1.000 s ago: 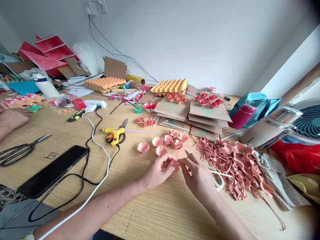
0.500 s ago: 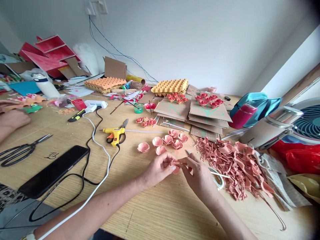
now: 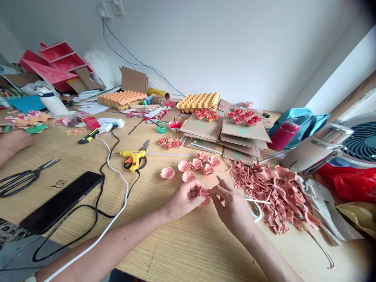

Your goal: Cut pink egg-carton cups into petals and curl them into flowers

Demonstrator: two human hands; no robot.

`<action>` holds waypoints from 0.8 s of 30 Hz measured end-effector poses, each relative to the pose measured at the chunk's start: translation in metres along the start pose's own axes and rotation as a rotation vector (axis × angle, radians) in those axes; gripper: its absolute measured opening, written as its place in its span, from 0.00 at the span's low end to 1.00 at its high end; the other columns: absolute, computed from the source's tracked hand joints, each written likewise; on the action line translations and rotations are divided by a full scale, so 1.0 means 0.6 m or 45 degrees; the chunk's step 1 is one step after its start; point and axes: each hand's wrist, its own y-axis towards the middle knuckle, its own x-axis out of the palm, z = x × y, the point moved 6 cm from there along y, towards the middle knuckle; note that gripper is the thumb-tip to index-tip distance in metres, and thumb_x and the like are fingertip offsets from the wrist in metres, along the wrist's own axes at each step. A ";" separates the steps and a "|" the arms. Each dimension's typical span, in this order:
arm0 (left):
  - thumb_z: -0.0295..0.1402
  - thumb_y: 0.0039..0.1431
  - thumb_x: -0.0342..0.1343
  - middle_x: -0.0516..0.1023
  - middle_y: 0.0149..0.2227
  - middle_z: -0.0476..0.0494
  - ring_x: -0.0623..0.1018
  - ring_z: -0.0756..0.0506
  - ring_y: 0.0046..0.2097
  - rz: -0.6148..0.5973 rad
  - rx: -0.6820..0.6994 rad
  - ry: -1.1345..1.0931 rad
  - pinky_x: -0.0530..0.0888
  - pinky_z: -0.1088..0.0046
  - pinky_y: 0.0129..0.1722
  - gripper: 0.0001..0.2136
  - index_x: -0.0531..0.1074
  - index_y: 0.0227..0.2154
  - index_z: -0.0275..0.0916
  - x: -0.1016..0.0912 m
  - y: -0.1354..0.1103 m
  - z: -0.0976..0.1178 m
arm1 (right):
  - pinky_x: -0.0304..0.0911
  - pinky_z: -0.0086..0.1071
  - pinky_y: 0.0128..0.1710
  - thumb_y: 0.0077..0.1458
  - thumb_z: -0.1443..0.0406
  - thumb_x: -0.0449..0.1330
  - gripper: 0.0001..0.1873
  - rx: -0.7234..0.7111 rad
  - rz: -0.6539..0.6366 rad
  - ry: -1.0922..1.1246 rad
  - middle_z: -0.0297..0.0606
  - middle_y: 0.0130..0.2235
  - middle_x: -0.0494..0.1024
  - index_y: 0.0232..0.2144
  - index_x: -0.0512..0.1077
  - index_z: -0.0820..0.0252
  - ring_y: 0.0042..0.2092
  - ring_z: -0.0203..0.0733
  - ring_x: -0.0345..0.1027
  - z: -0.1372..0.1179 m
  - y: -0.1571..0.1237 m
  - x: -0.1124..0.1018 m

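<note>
My left hand (image 3: 185,200) is closed around a small pink egg-carton flower cup (image 3: 206,200), thumb in front and fingers behind. My right hand (image 3: 232,205) pinches the petal edge of that same cup from the right, largely covering it. Several similar pink flower cups (image 3: 184,166) stand on the table just beyond my hands. White-handled scissors (image 3: 257,212) lie beside my right hand, partly hidden by it. To the right spreads a heap of pink carton scraps (image 3: 282,196).
A yellow glue gun (image 3: 133,158) lies left of the cups, its cord running near a black phone (image 3: 63,201). Black scissors (image 3: 29,176) rest farther left, near a co-worker's hand (image 3: 17,141). Behind are stacked cardboard sheets (image 3: 245,135) bearing red flowers; a steel-topped flask (image 3: 319,149) stands right.
My hands keep hold of the flower cup, with only slight finger movement. The co-worker's hand at the left has shifted. The whole view has moved a little.
</note>
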 end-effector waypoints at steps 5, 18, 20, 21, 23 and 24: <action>0.29 0.55 0.59 0.74 0.34 0.48 0.76 0.50 0.36 0.017 0.083 0.042 0.71 0.72 0.38 0.07 0.69 0.35 0.35 -0.003 0.004 0.000 | 0.58 0.27 0.31 0.59 0.70 0.56 0.09 0.041 0.011 0.048 0.34 0.37 0.71 0.38 0.75 0.53 0.30 0.34 0.67 0.001 0.001 -0.005; 0.34 0.54 0.62 0.75 0.33 0.47 0.76 0.49 0.36 0.001 -0.018 -0.089 0.70 0.74 0.35 0.11 0.69 0.37 0.35 -0.005 0.001 -0.012 | 0.55 0.27 0.29 0.60 0.70 0.56 0.08 -0.057 0.051 -0.132 0.34 0.34 0.70 0.35 0.75 0.55 0.31 0.34 0.66 -0.002 0.000 0.001; 0.36 0.54 0.62 0.76 0.33 0.46 0.76 0.49 0.36 -0.020 -0.025 -0.104 0.70 0.74 0.35 0.12 0.69 0.37 0.35 -0.003 0.002 -0.014 | 0.55 0.27 0.30 0.61 0.69 0.55 0.09 -0.105 0.064 -0.199 0.35 0.34 0.70 0.34 0.75 0.55 0.33 0.36 0.67 -0.007 -0.001 0.000; 0.36 0.54 0.62 0.76 0.33 0.46 0.77 0.48 0.36 -0.025 -0.022 -0.099 0.71 0.73 0.35 0.12 0.69 0.37 0.35 -0.003 0.002 -0.015 | 0.55 0.28 0.31 0.61 0.69 0.54 0.10 -0.118 0.065 -0.218 0.35 0.34 0.70 0.35 0.75 0.55 0.34 0.37 0.68 -0.008 -0.001 0.000; 0.36 0.54 0.63 0.75 0.33 0.47 0.76 0.48 0.36 -0.007 0.000 -0.040 0.71 0.72 0.36 0.12 0.70 0.37 0.36 -0.005 0.004 -0.016 | 0.55 0.28 0.30 0.62 0.69 0.54 0.09 -0.101 0.057 -0.206 0.35 0.35 0.71 0.35 0.75 0.55 0.34 0.37 0.68 -0.007 0.000 -0.001; 0.35 0.54 0.63 0.75 0.33 0.47 0.76 0.49 0.36 0.014 0.018 0.010 0.71 0.72 0.37 0.11 0.70 0.36 0.36 -0.007 0.006 -0.015 | 0.55 0.28 0.30 0.62 0.69 0.54 0.09 -0.074 0.049 -0.175 0.35 0.36 0.71 0.36 0.75 0.55 0.32 0.36 0.67 -0.005 0.001 -0.001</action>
